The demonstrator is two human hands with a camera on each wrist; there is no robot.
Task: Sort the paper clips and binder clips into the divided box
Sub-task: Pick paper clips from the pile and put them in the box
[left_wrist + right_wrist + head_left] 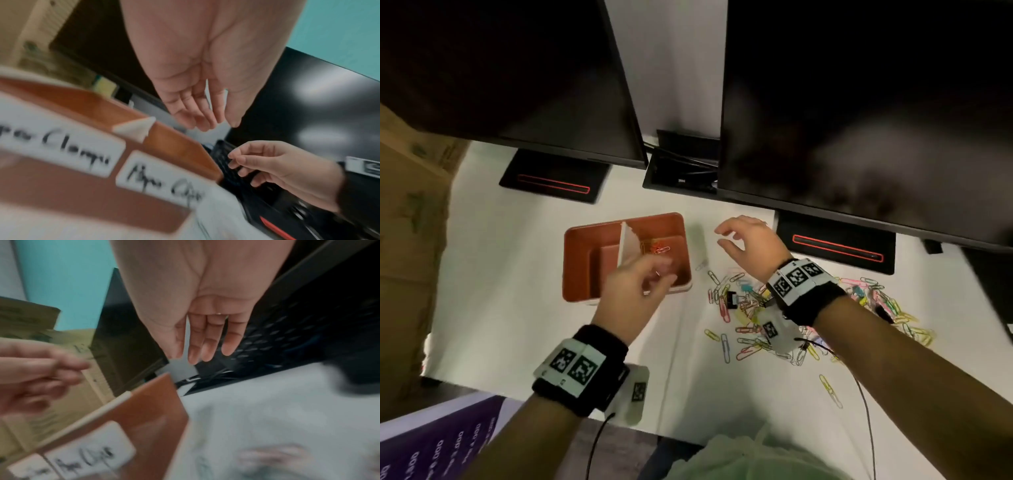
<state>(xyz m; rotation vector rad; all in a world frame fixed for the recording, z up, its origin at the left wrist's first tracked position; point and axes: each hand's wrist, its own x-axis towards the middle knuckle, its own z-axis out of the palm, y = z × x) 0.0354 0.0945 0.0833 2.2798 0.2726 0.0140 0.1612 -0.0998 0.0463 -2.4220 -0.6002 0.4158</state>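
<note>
Looking down from the head view, one brown divided box [626, 255] stands mid-tabletop with a few paper clips [658, 247] in its right compartment, the left hand [635, 291] over its near right corner, fingers too blurred to tell its grip, while the right hand [751, 241] hovers released beyond the loose clip pile [748, 308] holding one black binder clip [732, 298]. Left wrist view: two handwritten labels [162, 178] on the box front. Right wrist view: right fingers [213, 339] straight, empty.
</note>
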